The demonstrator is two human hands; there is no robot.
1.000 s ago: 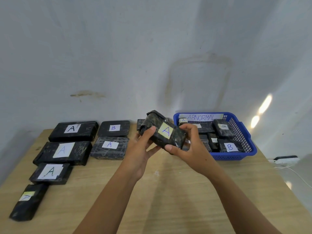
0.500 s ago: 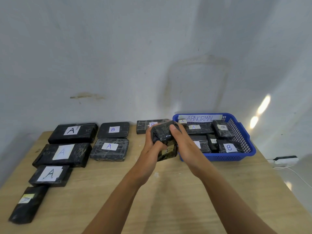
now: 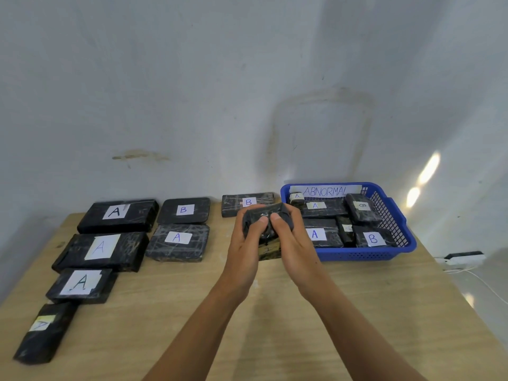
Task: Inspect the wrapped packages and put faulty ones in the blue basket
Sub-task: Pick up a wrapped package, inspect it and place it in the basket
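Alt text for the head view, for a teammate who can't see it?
The left hand and right hand grip a black wrapped package over the table, left of the blue basket marked ABNORMAL, which holds several packages. More labelled packages lie further left.

Package rows (image 3: 178,243) left on table (image 3: 357,312); basket (image 3: 357,254) right, packages (image 3: 372,239) inside; held package (image 3: 268,209) between.

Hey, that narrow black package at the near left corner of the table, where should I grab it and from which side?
Probably best to take the narrow package across its two long sides, near the middle, coming from above. It lies flat on the table, its long sides look free, and its far end sits close to the next A package.
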